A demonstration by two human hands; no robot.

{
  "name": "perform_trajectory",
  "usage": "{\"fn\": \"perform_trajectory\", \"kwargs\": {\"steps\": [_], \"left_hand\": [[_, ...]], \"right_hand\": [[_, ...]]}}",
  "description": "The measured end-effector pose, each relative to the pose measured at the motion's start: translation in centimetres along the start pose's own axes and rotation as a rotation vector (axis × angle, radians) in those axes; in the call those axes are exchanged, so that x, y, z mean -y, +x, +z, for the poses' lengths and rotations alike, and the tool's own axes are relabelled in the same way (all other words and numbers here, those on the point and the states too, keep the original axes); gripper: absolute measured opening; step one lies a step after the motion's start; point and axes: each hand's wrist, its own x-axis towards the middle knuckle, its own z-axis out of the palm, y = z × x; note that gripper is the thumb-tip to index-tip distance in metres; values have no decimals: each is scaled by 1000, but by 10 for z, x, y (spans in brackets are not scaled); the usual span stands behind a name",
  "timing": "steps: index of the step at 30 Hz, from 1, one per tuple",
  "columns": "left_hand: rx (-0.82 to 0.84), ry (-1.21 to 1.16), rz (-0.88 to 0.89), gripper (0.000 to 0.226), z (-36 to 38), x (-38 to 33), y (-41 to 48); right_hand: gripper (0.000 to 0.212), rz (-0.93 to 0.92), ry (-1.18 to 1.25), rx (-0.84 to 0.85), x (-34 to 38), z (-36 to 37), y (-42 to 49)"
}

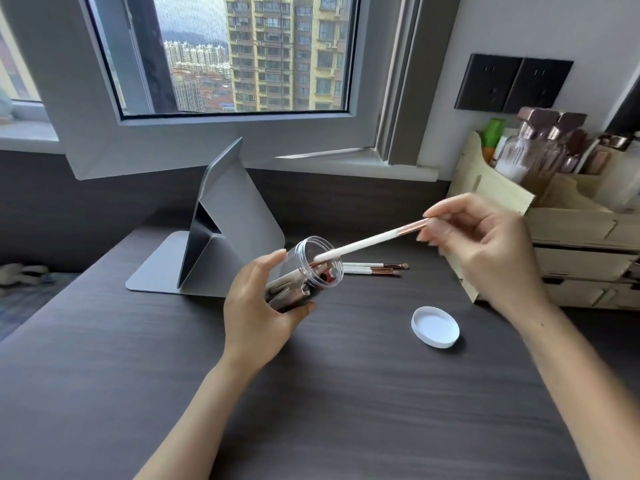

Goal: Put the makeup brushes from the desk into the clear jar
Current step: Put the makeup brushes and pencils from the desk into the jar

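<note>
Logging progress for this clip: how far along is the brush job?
Partly done. Several brushes already sit in the clear jar, which the left hand holds tilted. In hand: the right hand feeds a white-handled brush handle-first into the jar mouth. Left: two brushes lie on the desk behind the jar. The white lid is off.

One clear jar, tilted; one white lid; two brushes lying at one o'clock of the jar; one held brush; several more inside, uncountable.
</note>
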Motion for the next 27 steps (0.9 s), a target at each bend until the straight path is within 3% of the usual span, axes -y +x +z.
{"fn": "perform_trajectory", "kwargs": {"steps": [4, 7, 10, 12, 15, 17, 20, 22, 27], "left_hand": [[49, 16, 53, 74, 2, -4, -3], [76, 30, 84, 76, 1, -5, -4], [63, 38, 76, 76, 0, -5, -3], [40, 27, 47, 75, -1, -4, -2], [-12, -20, -41, 75, -2, -2, -1], [-36, -55, -100, 76, -2, -1, 1], [-48, -73, -121, 76, -3, 1, 1], [-52, -65, -100, 76, -3, 0, 1], [-46, -12, -20, 76, -3, 2, 2]], "right_hand": [[6, -104, -171, 116, -4, 51, -15], [17, -297, -385, 175, -18, 79, -16], [27, -329, -425, 310, -23, 82, -18], [29, -244, -279, 357, -22, 72, -18], [25, 9, -104, 137, -42, 51, -4], [19, 110, -368, 62, -79, 43, 10], [22, 249, -767, 297, -129, 44, 16], [25, 296, -889, 430, -150, 48, 17], [19, 250, -1002, 491, -160, 52, 21]]}}
